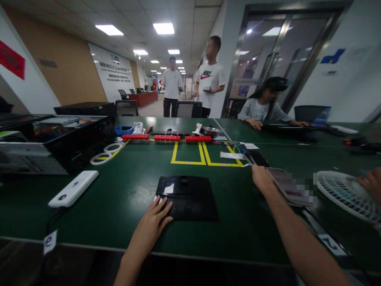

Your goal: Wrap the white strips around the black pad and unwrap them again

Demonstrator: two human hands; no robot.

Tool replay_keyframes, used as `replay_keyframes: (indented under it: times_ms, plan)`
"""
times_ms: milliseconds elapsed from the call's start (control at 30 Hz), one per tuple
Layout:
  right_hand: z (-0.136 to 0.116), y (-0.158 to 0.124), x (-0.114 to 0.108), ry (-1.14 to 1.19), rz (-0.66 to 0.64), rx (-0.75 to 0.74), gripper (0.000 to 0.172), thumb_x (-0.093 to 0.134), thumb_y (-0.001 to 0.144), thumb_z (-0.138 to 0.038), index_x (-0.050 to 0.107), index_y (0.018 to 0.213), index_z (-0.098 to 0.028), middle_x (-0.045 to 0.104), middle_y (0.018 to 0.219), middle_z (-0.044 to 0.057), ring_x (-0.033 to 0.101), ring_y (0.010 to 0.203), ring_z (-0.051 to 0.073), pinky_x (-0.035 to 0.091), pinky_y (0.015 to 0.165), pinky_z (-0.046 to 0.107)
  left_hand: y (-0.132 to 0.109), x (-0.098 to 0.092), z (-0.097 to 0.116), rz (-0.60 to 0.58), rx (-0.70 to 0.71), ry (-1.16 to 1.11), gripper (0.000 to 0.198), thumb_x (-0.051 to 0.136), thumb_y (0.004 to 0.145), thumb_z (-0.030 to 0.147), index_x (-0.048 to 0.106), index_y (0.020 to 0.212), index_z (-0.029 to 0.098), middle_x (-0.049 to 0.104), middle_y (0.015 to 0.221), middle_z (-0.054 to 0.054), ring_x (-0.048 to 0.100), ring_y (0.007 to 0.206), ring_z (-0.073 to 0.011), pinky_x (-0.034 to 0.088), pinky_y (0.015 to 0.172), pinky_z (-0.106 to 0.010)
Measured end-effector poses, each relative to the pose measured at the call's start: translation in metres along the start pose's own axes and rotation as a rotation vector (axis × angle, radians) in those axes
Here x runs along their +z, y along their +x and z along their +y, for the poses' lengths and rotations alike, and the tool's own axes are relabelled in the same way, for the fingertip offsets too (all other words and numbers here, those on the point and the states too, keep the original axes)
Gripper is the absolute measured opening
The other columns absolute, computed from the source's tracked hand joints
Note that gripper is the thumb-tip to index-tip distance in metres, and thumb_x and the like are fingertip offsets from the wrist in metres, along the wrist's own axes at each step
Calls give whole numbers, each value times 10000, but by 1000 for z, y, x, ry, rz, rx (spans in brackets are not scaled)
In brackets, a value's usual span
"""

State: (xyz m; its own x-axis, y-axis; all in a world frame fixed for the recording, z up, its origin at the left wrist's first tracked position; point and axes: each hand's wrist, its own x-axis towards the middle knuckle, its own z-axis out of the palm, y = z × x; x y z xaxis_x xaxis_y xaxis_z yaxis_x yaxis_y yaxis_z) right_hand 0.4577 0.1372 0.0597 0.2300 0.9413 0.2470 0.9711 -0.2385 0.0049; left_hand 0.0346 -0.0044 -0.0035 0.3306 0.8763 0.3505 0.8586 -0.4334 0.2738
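My left hand [157, 216] lies with its fingers spread on the left edge of a glossy black panel [193, 202]. A small white patch shows beside its fingertips. Out to the right, my right hand [262, 178] is closed at the lower end of a slim grey piece [249, 155]; its kind is not clear, and most of the fingers are hidden. Coloured wires [236, 147], a white strip [232, 155] and a dark flat item [258, 158] lie around that piece. Just right of my right wrist is a phone [287, 184].
An open computer case [80, 147] stands at the left, with white rings [101, 159] and a white power bank [74, 188] near it. Red trays [166, 138] line the back beyond yellow tape [189, 162]. Another person's hand [372, 184] is by a white fan [345, 190].
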Motion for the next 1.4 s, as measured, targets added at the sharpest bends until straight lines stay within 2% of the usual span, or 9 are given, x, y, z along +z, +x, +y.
replay_keyframes:
  times_ms: [167, 333, 467, 600, 733, 800, 967, 1100, 1400]
  plan:
    - [-8, -2, -24, 124, 81, -81, 389, 422, 818, -121, 613, 1156, -140, 680, 1004, 156, 643, 907, 251, 477, 779, 336, 3, 0, -1, -12, -24, 3, 389, 521, 887, 293, 532, 1274, 259, 499, 1364, -51, 346, 1316, -274, 358, 1043, -470]
    - [-45, -24, -46, 503, 227, -399, 412, 366, 851, -162, 611, 1182, -158, 647, 1141, 90, 603, 1032, 233, 456, 907, 383, 11, -3, 1, -30, -47, -9, 390, 535, 879, 292, 539, 1267, 255, 501, 1359, -62, 363, 1305, -283, 366, 1032, -481]
    - [-90, -61, -46, 675, 170, -708, 397, 361, 873, -177, 610, 1183, -184, 633, 1172, 60, 584, 1079, 207, 451, 953, 388, 17, -2, 1, -37, -57, -51, 386, 540, 871, 270, 555, 1256, 230, 498, 1360, -80, 337, 1316, -285, 355, 1040, -473]
    - [-126, -98, -29, 592, 28, -995, 479, 369, 839, -62, 549, 1255, -214, 586, 1246, 55, 563, 1114, 173, 457, 965, 346, 17, -4, -8, 2, -88, -156, 379, 491, 884, 227, 545, 1259, 240, 502, 1353, -61, 373, 1297, -253, 359, 1037, -466]
    - [-147, -122, -14, 364, 16, -1152, 489, 370, 849, -31, 476, 1312, -148, 537, 1287, 145, 523, 1164, 198, 482, 931, 341, 8, -11, -16, 247, -183, -247, 361, 369, 932, 231, 551, 1242, 207, 564, 1297, -60, 473, 1232, -203, 367, 1044, -416]
    - [-155, -127, -9, 252, 59, -1205, 465, 371, 854, -21, 471, 1303, -87, 531, 1275, 199, 505, 1183, 230, 491, 917, 357, 2, -13, -10, 322, -170, -210, 358, 360, 938, 246, 543, 1245, 216, 581, 1280, -52, 483, 1226, -202, 358, 1054, -420]
    - [-167, -133, -4, 161, 198, -1250, 404, 412, 870, -56, 489, 1266, -37, 542, 1244, 234, 482, 1202, 264, 467, 949, 377, -3, -3, 27, 145, 85, -5, 436, 426, 920, 301, 417, 1352, 244, 513, 1352, -62, 440, 1265, -247, 348, 1049, -491]
    - [-170, -134, -2, 148, 220, -1284, 376, 439, 869, -74, 513, 1235, -33, 539, 1256, 220, 473, 1213, 248, 454, 970, 350, 5, 10, 47, 117, 110, 127, 536, 476, 891, 338, 353, 1392, 192, 459, 1393, -106, 356, 1312, -312, 305, 1047, -559]
    - [-175, -132, -7, 160, 166, -1284, 386, 409, 898, -105, 476, 1275, -57, 532, 1268, 210, 471, 1216, 240, 477, 937, 356, 14, 24, 37, 100, 36, 168, 621, 496, 858, 475, 405, 1355, 114, 473, 1367, -172, 380, 1291, -341, 303, 1039, -553]
